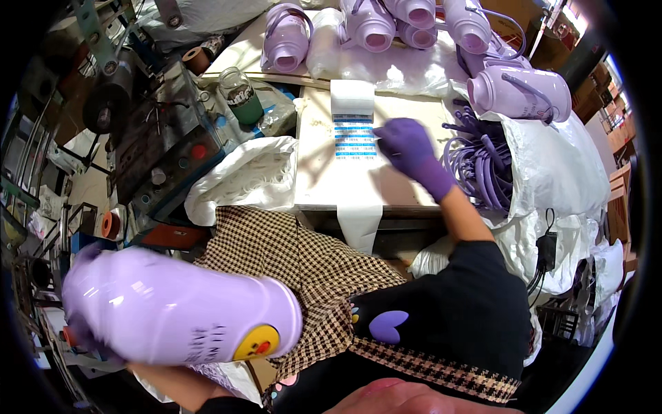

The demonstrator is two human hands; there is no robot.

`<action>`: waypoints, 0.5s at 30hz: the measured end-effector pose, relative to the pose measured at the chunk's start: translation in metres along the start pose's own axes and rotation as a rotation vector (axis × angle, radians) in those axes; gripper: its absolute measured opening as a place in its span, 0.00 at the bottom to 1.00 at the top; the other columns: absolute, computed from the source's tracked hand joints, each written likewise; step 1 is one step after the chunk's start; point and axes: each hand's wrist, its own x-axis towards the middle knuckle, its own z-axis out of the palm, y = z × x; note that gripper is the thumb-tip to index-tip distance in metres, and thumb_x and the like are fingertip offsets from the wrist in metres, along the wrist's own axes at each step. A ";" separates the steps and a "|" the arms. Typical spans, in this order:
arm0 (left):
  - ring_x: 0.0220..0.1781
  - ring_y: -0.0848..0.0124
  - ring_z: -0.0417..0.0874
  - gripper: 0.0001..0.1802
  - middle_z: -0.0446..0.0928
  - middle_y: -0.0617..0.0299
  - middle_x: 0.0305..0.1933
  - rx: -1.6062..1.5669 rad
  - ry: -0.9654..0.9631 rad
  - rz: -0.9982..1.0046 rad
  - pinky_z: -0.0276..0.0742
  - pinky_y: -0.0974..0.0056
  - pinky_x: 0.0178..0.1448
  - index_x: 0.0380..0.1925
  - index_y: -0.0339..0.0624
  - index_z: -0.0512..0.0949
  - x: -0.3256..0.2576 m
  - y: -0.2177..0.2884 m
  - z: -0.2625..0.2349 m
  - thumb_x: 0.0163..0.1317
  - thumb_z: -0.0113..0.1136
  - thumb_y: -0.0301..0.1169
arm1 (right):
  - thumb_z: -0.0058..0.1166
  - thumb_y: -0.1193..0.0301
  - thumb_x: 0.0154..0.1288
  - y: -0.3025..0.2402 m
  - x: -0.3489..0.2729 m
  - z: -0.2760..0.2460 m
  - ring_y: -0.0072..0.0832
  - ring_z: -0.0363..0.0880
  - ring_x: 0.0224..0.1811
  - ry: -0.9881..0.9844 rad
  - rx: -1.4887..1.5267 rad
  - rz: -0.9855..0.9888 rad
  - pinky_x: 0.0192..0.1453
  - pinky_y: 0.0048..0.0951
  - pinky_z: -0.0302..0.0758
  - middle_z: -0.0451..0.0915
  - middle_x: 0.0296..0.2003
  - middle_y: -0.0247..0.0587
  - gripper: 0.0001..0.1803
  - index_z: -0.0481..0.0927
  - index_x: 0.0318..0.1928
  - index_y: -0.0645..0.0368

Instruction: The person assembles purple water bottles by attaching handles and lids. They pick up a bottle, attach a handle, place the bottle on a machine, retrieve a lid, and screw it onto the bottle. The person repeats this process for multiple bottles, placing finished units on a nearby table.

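While left hand [86,331] clamps lilac bottle [179,310], right hand [407,148] reaches label strip [355,138], fingers loose.

The lilac bottle [181,316] looked like glossy, smooth plastic, with bright highlights along its side. The gloves on the left hand [86,331] and the right hand [408,148] were matt purple rubber. The sticker sheet [354,131] was smooth white paper with blue strips. The counter [317,172] had a pale, scuffed, matt top. The apron [303,276] was checked woven cloth, and the glass jar [241,95] shone.
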 end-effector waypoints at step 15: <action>0.54 0.71 0.82 0.25 0.82 0.58 0.54 -0.407 -0.187 -0.501 0.76 0.64 0.62 0.59 0.35 0.79 0.030 -0.019 0.015 0.73 0.54 0.43 | 0.49 0.74 0.70 0.244 -0.134 -0.029 0.28 0.81 0.44 -0.222 0.323 0.879 0.46 0.26 0.79 0.79 0.54 0.41 0.28 0.72 0.70 0.52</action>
